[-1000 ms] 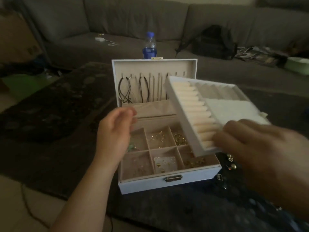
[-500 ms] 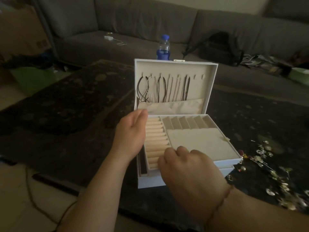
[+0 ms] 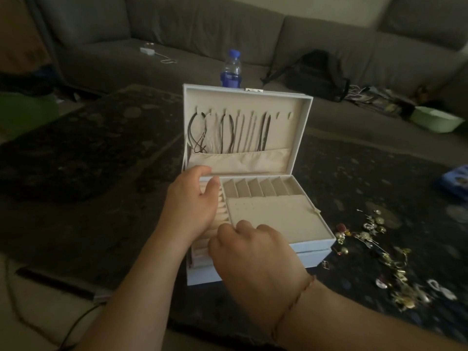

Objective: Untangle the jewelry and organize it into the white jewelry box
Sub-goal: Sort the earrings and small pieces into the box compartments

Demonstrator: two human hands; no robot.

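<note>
The left hand [image 3: 191, 206] is laid over the ring-roll side of the tray [image 3: 283, 221], fingers loosely bent against its far corner. The right hand [image 3: 255, 254] is curled over the tray's near edge, seemingly gripping it. The white jewelry box [image 3: 314, 257] is set open on the dark surface [image 3: 101, 173], necklaces [image 3: 228, 133] hung in its lid. Loose jewelry [image 3: 379, 249] is scattered just right of it.

— Where does the jewelry box [image 3: 314, 257] sit?
— On the table [image 3: 88, 158], lid [image 3: 247, 127] upright behind the tray [image 3: 273, 219] (necklaces [image 3: 228, 133] hang in it).
— And the loose jewelry [image 3: 379, 254]?
— Right of the box. A bottle [image 3: 231, 69] stands behind it.
</note>
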